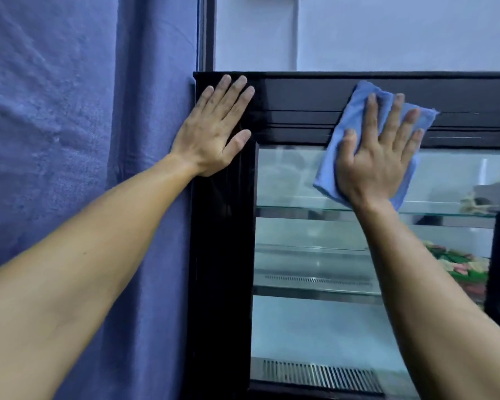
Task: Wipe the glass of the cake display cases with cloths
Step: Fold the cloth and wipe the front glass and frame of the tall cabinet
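1. Setting: pale wall (387,33) behind and above the case; a blue curtain (70,140) hangs at the left, right up against the case's side.
2. Display case (223,255): black frame, upright, filling the right and lower part of my view. A glass front panel (300,174) is set within the frame.
3. Interior, seen through the glass: glass shelves (300,207), metal vent grilles (315,373), and a decorated cake (462,269) at the right, partly behind my forearm.
4. Cloth (355,116): blue, folded, lying flat across the top edge of the glass and the lower part of the upper frame.
5. My right hand (378,166): fingers spread straight, palm pressing the cloth against the case.
6. My left hand (214,131): fingers straight and slightly spread, resting flat on the frame's top left corner; holds nothing.
7. Progress, as I judge it: wiping is at the panel's top edge. The glass below shows faint haze and reflections; I cannot tell wiped from unwiped. Most of this panel, and any other cases, likely remain.
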A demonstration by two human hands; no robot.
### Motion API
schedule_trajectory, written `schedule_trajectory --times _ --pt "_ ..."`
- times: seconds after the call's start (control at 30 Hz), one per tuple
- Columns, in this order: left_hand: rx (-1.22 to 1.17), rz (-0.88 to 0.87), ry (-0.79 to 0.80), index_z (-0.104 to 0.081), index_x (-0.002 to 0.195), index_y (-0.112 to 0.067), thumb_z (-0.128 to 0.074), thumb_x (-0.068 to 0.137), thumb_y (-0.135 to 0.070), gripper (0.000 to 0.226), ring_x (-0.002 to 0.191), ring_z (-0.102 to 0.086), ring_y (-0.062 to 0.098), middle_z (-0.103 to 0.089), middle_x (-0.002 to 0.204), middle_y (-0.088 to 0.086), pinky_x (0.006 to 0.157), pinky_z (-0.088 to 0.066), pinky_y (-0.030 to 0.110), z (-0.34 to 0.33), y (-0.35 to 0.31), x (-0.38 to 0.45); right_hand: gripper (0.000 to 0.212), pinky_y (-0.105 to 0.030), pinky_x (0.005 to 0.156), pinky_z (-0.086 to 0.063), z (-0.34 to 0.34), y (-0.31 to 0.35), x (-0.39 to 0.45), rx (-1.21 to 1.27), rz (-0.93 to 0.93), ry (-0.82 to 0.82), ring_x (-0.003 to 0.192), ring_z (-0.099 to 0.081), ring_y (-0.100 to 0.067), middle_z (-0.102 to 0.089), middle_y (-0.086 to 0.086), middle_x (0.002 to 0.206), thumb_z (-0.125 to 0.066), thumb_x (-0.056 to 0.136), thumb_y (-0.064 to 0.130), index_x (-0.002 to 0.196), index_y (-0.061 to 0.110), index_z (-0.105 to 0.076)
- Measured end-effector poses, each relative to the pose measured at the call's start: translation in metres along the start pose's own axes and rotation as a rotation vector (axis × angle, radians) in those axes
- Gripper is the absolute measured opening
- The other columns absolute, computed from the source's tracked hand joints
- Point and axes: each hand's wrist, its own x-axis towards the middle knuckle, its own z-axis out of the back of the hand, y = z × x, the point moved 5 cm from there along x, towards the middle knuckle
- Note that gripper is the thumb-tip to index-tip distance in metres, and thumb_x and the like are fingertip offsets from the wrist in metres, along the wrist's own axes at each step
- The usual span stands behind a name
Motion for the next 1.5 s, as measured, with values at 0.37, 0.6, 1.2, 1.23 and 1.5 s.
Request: schedule_trajectory --times 0.37,0.6,1.2,1.23,1.5 --pt "-0.056 0.102 -0.012 -0.011 0.165 -0.004 -0.029 0.105 -0.047 0.075 0.161 -0.002 0.030 -0.006 0.173 0.015 0.131 -0.003 0.041 -0.005 0.004 -0.002 0.060 -0.056 0.128 -0.009 -0.014 0.093 0.011 0.012 0.542 0.044 0.158 -0.017 -0.034 -0.023 -0.005 0.171 -0.035 0.105 0.053 0.161 0.033 -0.034" --pt "-0.071 0.228 -0.034 -0.010 0.166 -0.007 -0.028 0.105 -0.045 0.074 0.161 -0.001 0.028 -0.005 0.174 0.011 0.131 0.001 0.040 -0.010 -0.001 -0.006 0.069 -0.058 0.127 -0.005 0.000 0.047 0.024 -0.043 -0.074 0.034 0.158 -0.004 -0.043 -0.006 -0.023 0.171 -0.023 0.105 0.046 0.166 0.015 -0.014" --pt "-0.074 0.446 -0.065 -0.006 0.166 -0.009 -0.029 0.102 -0.055 0.082 0.160 0.004 0.035 0.000 0.174 0.013 0.130 0.002 0.051 -0.018 -0.032 0.003 0.074 -0.055 0.128 -0.002 0.055 -0.136 0.078 -0.106 -0.217 0.052 0.159 -0.004 -0.040 -0.002 -0.019 0.172 -0.006 0.100 0.051 0.166 0.017 -0.009" --pt "-0.058 0.424 -0.066 -0.007 0.167 -0.012 -0.027 0.103 -0.054 0.079 0.160 0.003 0.036 -0.001 0.174 0.013 0.129 0.002 0.052 -0.017 -0.033 0.003 0.076 -0.055 0.128 -0.001 0.057 -0.131 0.077 -0.107 -0.301 0.026 0.158 -0.003 -0.042 -0.001 -0.022 0.171 -0.003 0.098 0.049 0.166 0.014 -0.008" --pt "-0.036 0.250 -0.137 -0.022 0.165 -0.019 -0.029 0.106 -0.039 0.063 0.160 -0.009 0.035 -0.014 0.173 0.008 0.128 0.005 0.047 -0.021 -0.040 0.007 0.062 -0.063 0.126 -0.005 0.002 0.074 0.007 -0.067 0.373 0.118 0.157 -0.011 -0.044 -0.020 -0.002 0.171 -0.032 0.101 0.057 0.161 0.038 -0.032"
